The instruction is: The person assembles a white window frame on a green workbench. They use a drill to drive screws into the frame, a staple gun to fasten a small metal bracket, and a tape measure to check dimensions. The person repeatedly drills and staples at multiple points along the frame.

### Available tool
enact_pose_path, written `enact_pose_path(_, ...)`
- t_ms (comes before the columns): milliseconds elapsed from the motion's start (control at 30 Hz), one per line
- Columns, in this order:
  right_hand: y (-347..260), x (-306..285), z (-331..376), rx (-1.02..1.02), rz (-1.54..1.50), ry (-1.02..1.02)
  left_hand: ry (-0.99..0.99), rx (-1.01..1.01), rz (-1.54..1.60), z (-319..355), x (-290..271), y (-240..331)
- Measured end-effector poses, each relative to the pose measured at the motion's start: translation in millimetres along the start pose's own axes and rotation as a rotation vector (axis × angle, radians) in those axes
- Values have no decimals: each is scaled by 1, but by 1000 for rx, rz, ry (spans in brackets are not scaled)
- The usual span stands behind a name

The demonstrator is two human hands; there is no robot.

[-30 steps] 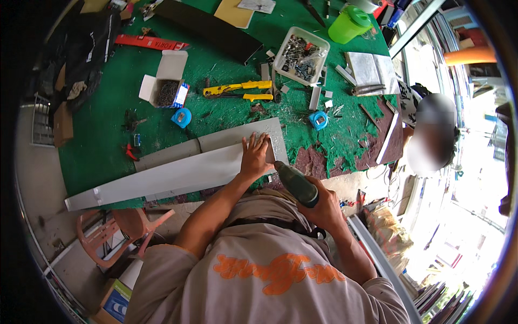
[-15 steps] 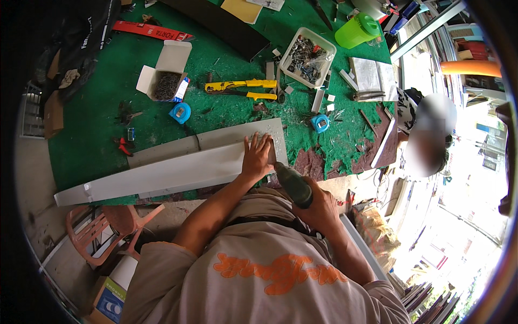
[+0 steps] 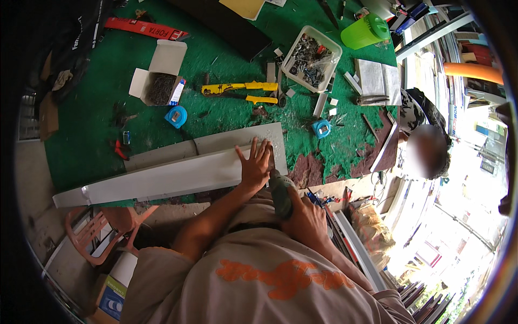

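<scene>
A long white panel [image 3: 162, 177] lies along the near edge of the green-covered table, with a flat grey strip [image 3: 221, 141] behind it. My left hand [image 3: 255, 170] presses on the panel's right end, fingers spread. In my right hand [image 3: 307, 218] is a dark green power drill [image 3: 281, 197], its front end close beside my left hand at the panel's end. Exactly where its tip touches is too small to make out.
Farther back are yellow-handled pliers [image 3: 237, 89], two blue tape measures [image 3: 176, 116], an open box of screws [image 3: 160, 89], a tub of fasteners [image 3: 312, 58] and a green jug [image 3: 365, 31]. Another person [image 3: 426, 140] is at the right. A pink chair [image 3: 108, 227] stands below left.
My right hand and the drill have shifted left, and the drill has swung to point more straight away from me. The fingers of my left hand are spread wider in nearly the same place.
</scene>
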State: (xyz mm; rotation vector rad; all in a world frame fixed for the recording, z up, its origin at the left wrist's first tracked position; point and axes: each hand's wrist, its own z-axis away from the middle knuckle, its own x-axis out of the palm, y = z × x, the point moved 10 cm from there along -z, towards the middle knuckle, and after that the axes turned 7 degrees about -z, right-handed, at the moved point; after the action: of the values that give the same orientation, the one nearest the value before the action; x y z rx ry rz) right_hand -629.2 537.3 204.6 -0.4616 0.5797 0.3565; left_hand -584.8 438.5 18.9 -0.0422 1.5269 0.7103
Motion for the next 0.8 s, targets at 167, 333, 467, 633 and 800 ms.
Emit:
enact_pose_path(167, 6, 1, -2, 33, -29, -10, -172, 9, -178, 1, 12, 0)
enact_pose_path(333, 4, -3, -1, 20, -33, 48, -173, -14, -39, -1, 8, -2)
enact_pose_path(467, 2, -3, -1, -14, -60, 47, -189, -6, -84, -1, 9, -2)
enact_pose_path(633, 5, 1, -2, 0, -57, 13, -184, -12, -69, -1, 7, -1)
enact_pose_path(800, 2, -2, -3, -7, -49, 58, -121, -19, -8, -2, 5, -3)
